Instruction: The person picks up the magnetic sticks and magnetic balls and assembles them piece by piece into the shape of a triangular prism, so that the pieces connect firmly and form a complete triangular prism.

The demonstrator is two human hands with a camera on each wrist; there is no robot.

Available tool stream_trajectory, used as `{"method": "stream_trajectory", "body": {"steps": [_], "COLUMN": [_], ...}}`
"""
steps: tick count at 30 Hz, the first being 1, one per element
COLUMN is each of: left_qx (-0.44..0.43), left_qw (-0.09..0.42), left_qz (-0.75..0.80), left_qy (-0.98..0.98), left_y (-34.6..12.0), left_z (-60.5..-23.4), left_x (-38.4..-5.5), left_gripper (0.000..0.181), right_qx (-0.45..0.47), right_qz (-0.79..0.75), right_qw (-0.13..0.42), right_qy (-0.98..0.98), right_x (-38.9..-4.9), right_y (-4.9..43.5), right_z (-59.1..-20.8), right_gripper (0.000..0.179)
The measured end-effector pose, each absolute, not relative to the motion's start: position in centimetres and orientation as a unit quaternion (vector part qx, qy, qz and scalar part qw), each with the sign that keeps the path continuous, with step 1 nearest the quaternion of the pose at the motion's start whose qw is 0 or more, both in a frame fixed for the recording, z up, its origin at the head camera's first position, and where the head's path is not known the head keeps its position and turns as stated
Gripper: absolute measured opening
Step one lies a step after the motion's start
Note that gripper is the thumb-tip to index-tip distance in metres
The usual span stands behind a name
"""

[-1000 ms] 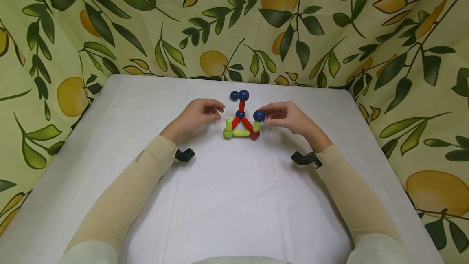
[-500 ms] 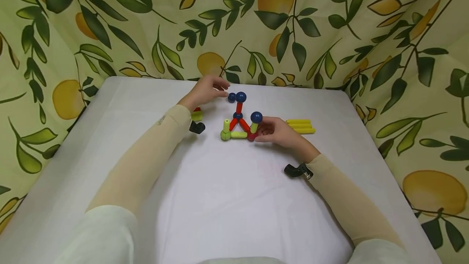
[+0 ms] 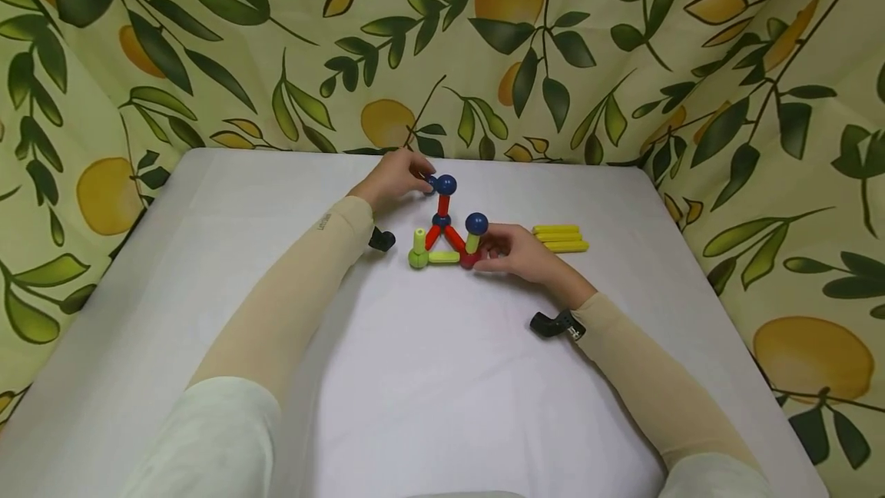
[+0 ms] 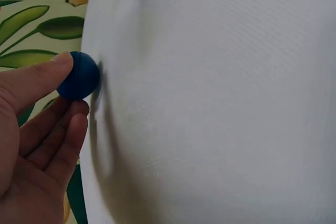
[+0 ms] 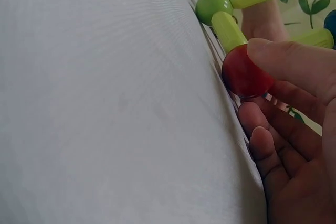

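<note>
A triangular frame of building rods and balls stands on the white table. Its corners are a green ball (image 3: 418,258), a red ball (image 5: 244,72) and a blue ball (image 3: 441,220). Upright rods rise from them; the red rod (image 3: 443,205) and one light-green rod (image 3: 472,244) carry blue balls on top, while the other green rod (image 3: 419,239) is bare. At the back, my left hand (image 3: 396,177) pinches a loose blue ball (image 4: 84,77) between thumb and fingers, close beside the red rod's top ball (image 3: 446,184). My right hand (image 3: 518,252) grips the red corner ball, thumb over it.
Several yellow rods (image 3: 560,238) lie side by side to the right of the frame. Black wrist cameras (image 3: 549,324) stick out from both sleeves. A patterned curtain (image 3: 387,44) hangs behind the table's back edge.
My left hand has reached back and to the right, and now pinches the loose blue ball. My right hand has come down from the upper blue ball to grip the red one, uncovering the yellow rods.
</note>
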State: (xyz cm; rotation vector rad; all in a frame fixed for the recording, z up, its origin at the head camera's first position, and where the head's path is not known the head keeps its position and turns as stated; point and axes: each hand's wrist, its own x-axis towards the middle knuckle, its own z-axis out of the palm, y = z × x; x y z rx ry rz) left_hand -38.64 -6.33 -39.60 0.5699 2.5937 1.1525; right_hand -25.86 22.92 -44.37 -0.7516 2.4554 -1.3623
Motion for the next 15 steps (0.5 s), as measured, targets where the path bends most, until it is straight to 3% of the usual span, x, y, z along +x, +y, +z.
{"method": "stream_trajectory", "body": {"steps": [8, 15], "left_qx": [0.2, 0.2], "left_qw": [0.094, 0.053], "left_qz": [0.415, 0.474], "left_qy": [0.883, 0.856], "left_y": [-6.8, -8.9], "left_z": [-39.7, -37.3], "left_x": [-38.3, -36.3], "left_gripper": [0.038, 0.034], "right_qx": [-0.253, -0.247], "right_qz": [-0.468, -0.462], "right_qw": [0.104, 0.1], "right_qy": [0.84, 0.846], "right_x": [-25.8, -25.6], "right_y": [23.1, 22.9], "right_z": [-44.5, -44.6], "right_gripper": [0.044, 0.043]}}
